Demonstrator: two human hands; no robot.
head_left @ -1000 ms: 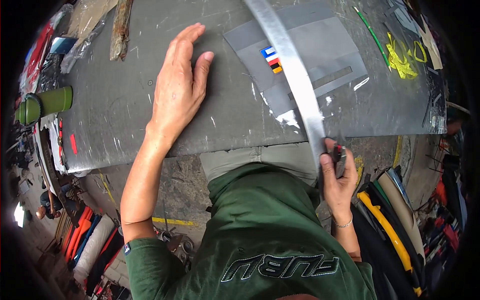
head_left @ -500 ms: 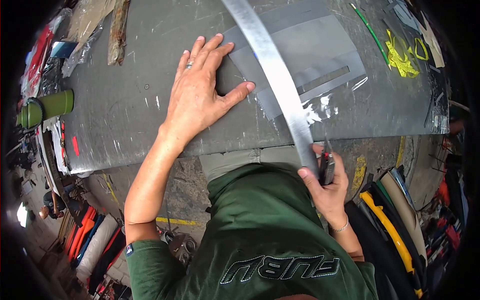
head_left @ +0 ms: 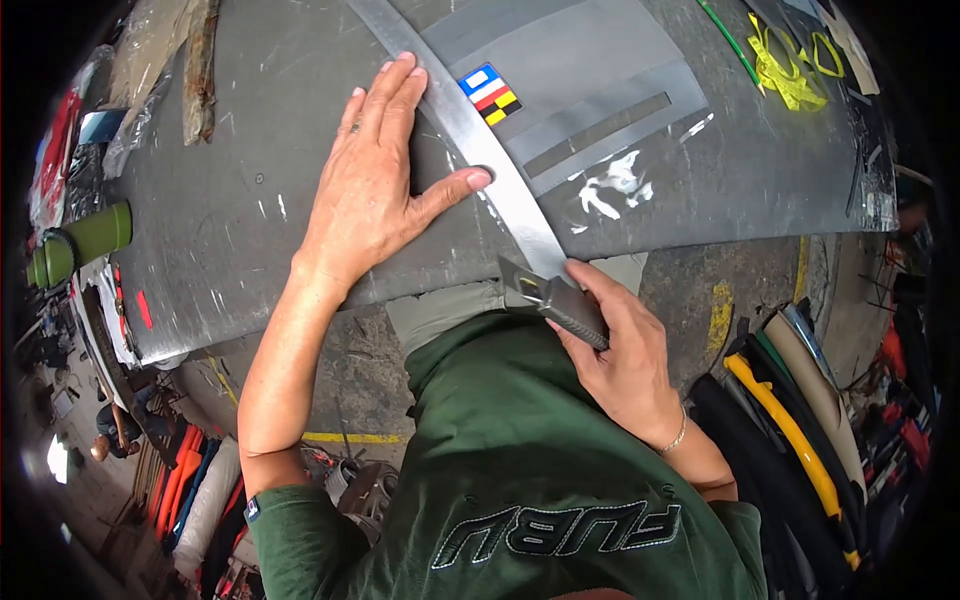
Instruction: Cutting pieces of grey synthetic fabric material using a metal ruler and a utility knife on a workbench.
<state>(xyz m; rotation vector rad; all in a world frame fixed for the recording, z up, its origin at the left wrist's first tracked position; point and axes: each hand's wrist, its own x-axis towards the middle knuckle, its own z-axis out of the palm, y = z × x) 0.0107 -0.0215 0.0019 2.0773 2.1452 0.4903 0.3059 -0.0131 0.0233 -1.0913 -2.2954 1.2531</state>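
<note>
Metal ruler (head_left: 510, 197) lies under tips of L fingers (head_left: 405, 112), thumb spread; R fingers (head_left: 618, 305) grip cutter (head_left: 573, 310) nr ruler's end.

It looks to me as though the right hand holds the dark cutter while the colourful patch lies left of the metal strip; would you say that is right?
Not quite: the colourful patch lies right of the metal strip, as the head view shows. The right hand does hold the dark cutter.
</note>
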